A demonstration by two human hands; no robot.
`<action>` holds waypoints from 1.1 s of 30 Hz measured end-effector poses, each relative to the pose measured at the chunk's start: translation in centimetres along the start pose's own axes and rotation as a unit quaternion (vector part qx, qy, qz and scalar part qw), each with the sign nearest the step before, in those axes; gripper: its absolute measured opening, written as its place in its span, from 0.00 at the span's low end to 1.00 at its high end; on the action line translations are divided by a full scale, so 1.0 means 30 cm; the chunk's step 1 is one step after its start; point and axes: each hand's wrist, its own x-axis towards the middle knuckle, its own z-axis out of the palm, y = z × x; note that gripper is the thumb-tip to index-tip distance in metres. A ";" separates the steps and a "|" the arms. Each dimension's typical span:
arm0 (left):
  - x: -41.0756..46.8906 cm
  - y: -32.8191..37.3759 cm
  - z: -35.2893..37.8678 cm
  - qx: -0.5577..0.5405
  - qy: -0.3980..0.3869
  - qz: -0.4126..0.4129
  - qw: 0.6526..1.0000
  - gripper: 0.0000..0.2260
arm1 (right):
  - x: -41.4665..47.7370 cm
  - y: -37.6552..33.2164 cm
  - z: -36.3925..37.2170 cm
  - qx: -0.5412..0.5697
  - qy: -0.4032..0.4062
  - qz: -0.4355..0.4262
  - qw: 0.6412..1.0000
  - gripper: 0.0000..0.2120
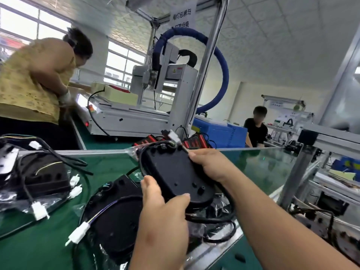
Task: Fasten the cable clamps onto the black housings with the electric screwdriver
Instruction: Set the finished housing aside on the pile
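Gripping the black housing [175,174] from two sides, both hands hold it lifted above the green table [48,240], back face up. The left hand [163,203] pinches the near rounded end, thumb on top and fingers hidden beneath. The right hand [210,164] curls round the far right edge. The long axis of the housing runs away from the person, leaning left at its far end, where the cable [210,219] leaves beside a white connector [174,136]. That cable end lies nearer the right hand, so the clamp probably belongs there, though I cannot make one out. No electric screwdriver shows, so one hand must let go to fetch it. A second housing [116,217] lies on the table below.
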 end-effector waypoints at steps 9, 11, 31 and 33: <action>0.082 -0.036 -0.065 0.026 0.048 -0.062 0.997 0.37 | 0.134 -0.008 0.116 -0.132 -0.041 -0.038 0.990 0.12; 0.090 -0.034 -0.063 0.068 0.049 -0.066 0.994 0.37 | 0.151 -0.012 0.112 -0.184 -0.044 -0.062 0.980 0.13; 0.095 -0.019 -0.039 0.320 0.128 0.046 0.937 0.39 | 0.175 0.079 0.068 -0.272 0.105 -0.160 0.943 0.12; 0.071 -0.002 -0.023 0.345 0.146 0.089 0.923 0.39 | 0.164 0.090 0.051 -0.260 0.118 -0.161 0.945 0.12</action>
